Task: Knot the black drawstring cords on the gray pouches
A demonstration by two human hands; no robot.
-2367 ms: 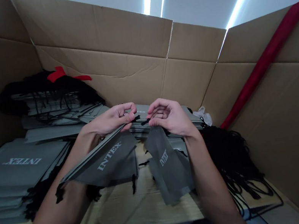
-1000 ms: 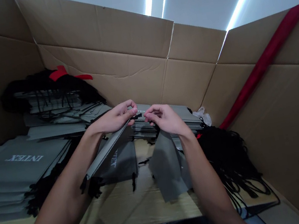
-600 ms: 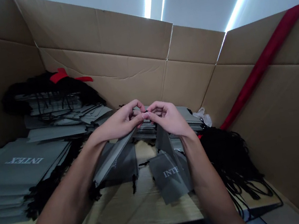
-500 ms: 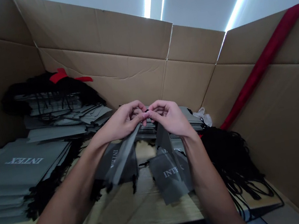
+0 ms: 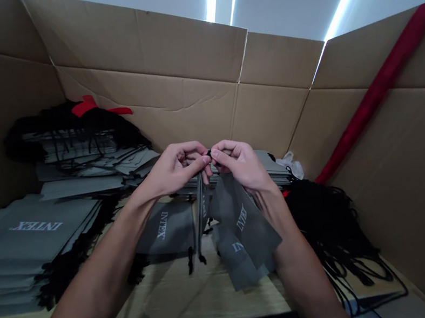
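Observation:
My left hand [image 5: 181, 167] and my right hand [image 5: 241, 165] meet fingertip to fingertip above the table, both closed in a pinch. Between them shows a small bit of black cord [image 5: 209, 153]. A grey pouch lettered INTEX [image 5: 251, 223] hangs below my right hand. Under my left hand a narrow grey pouch [image 5: 200, 213] hangs edge-on with black cord at its lower end. Which fingers bear each pouch is partly hidden. Another grey pouch [image 5: 163, 228] lies flat beside my left forearm, its lettering turned sideways.
Stacked grey pouches [image 5: 31, 229] fill the left side, with a taller pile and black cords [image 5: 65, 116] behind. A bundle of black cords [image 5: 326, 221] lies at the right, some hanging over the table's edge [image 5: 206, 308]. Cardboard walls [image 5: 182, 82] surround the table; a red strap [image 5: 374, 97] crosses the right one.
The pouch below my right hand has swung open to face me, showing its lettering. The pouch under my left hand now hangs more upright. Both hands stay nearly in place, still pinching.

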